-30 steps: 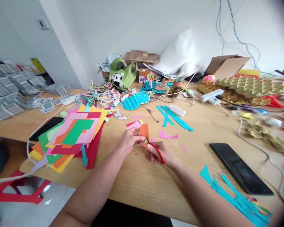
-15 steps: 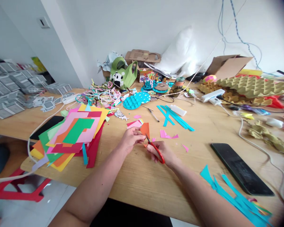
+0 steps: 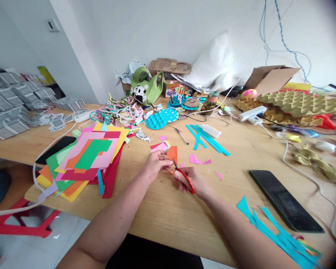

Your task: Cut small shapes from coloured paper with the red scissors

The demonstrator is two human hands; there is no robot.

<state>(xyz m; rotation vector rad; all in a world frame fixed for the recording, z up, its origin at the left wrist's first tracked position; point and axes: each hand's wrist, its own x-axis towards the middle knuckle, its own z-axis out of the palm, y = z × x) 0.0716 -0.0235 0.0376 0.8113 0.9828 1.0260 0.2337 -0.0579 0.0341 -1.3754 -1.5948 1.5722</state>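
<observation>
My left hand [image 3: 156,164] pinches a small piece of orange paper [image 3: 172,153] by its lower left side, above the table's middle. My right hand [image 3: 192,178] is closed around the red handles of a pair of scissors [image 3: 188,183]. The dark blades point up and left and meet the lower edge of the orange paper. How far apart the blades are is hard to make out. Just beyond my left hand lie small pink and red paper pieces [image 3: 158,147]. Pink scraps [image 3: 198,160] are scattered right of the paper.
A pile of coloured paper [image 3: 92,155] lies on the left. Blue strips [image 3: 208,139] and a pen [image 3: 182,136] are beyond my hands. To the right are a black phone [image 3: 285,200], more blue strips [image 3: 282,239], a white cable [image 3: 308,175] and egg trays [image 3: 299,102].
Hardly anything differs. The orange paper is turned very slightly at the scissor blades; both hands stay in nearly the same place, and the view has shifted a touch.
</observation>
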